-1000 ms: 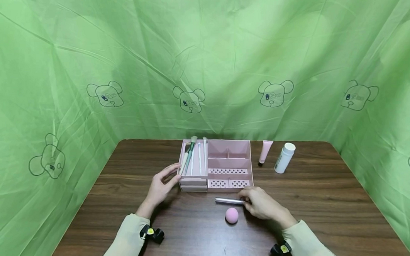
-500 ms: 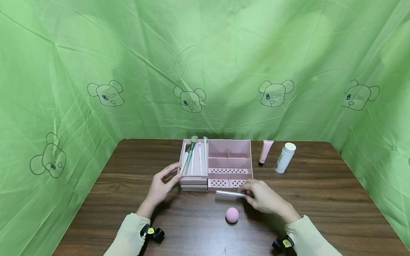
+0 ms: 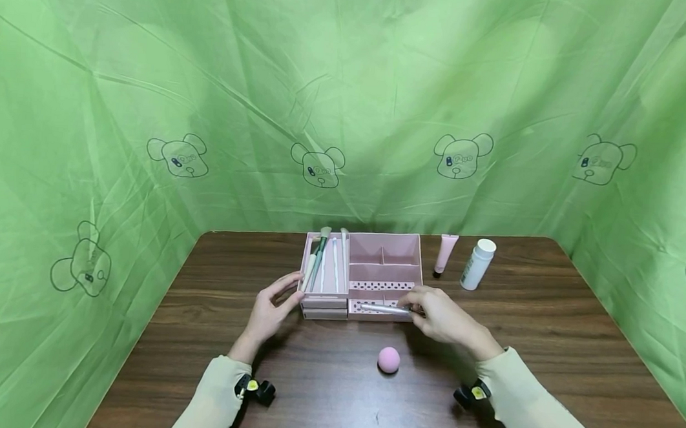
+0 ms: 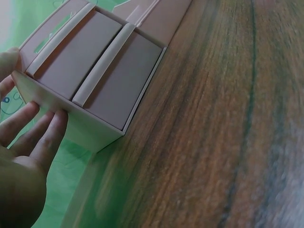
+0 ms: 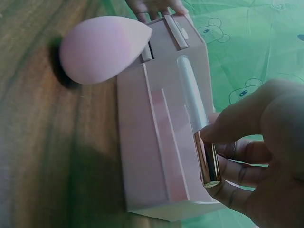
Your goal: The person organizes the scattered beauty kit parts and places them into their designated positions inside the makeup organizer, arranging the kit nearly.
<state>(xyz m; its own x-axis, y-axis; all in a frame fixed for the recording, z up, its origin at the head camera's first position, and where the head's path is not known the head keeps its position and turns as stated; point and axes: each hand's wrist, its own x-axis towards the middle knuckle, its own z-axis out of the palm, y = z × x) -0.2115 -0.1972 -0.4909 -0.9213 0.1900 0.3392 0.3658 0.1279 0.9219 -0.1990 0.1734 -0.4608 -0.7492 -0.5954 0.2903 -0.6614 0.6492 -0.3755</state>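
Observation:
A pink makeup organizer [image 3: 366,273] stands at the table's back, with brushes [image 3: 320,258] lying in its left tray and divided compartments on the right. My left hand [image 3: 268,310] rests its fairly straight fingers on the organizer's left side wall, the thumb near the top front edge. Between thumb and fingertips, my right hand [image 3: 445,315] pinches a slim, pale lip gloss tube [image 5: 194,95] by its gold end. In the head view the tube lies level over the front right compartments, pointing left. An egg-shaped pink makeup sponge [image 3: 389,360] sits on the table before the organizer.
Right of the organizer stand a pink squeeze tube [image 3: 446,253], dark cap down, and a white bottle [image 3: 477,265]. Two drawers [image 4: 90,57] face forward under the brush tray. Green fabric [image 3: 383,113] hangs behind the wooden table [image 3: 210,310].
My right hand has lifted the lip gloss tube off the table and carried it up and back over the organizer's front compartments. The left hand and sponge have stayed put.

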